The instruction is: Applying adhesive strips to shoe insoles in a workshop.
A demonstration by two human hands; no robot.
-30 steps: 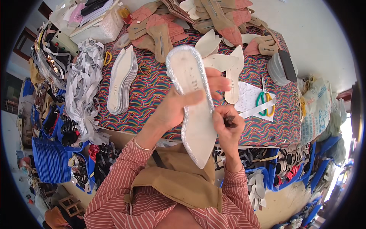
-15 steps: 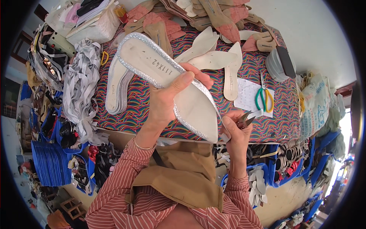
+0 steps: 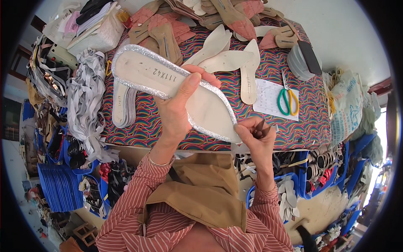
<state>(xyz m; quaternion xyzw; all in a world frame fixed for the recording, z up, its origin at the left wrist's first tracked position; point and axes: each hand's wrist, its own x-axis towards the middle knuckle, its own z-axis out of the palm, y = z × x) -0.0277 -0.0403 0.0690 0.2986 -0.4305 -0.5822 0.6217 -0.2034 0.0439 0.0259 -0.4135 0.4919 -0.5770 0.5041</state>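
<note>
A cream shoe insole (image 3: 138, 69) with a pointed toe is held tilted above the patterned table, its heel up to the left. Silver glitter edging (image 3: 226, 101) runs along its rim. My left hand (image 3: 176, 111) is closed round the middle, thumb on top and fingertips past the far edge. At the toe tip, my right hand (image 3: 257, 138) pinches the edging against the insole's edge. Dark thread snips (image 3: 261, 129) are tucked within the same right hand, their handles mostly hidden. A small pale strip end shows below the toe.
Left of the insole stand stacked insoles (image 3: 119, 107) and a bundle of grey strips (image 3: 86, 94). Beyond lie loose cream insoles (image 3: 228, 61) and brown-and-pink soles (image 3: 166, 40). Scissors (image 3: 289, 101) rest on a paper sheet (image 3: 263, 98), near a clear tub (image 3: 296, 66).
The insole and my left hand have shifted slightly left, with the heel lower. My right hand has moved left onto the toe tip, and the edging strip that stood away now lies against it.
</note>
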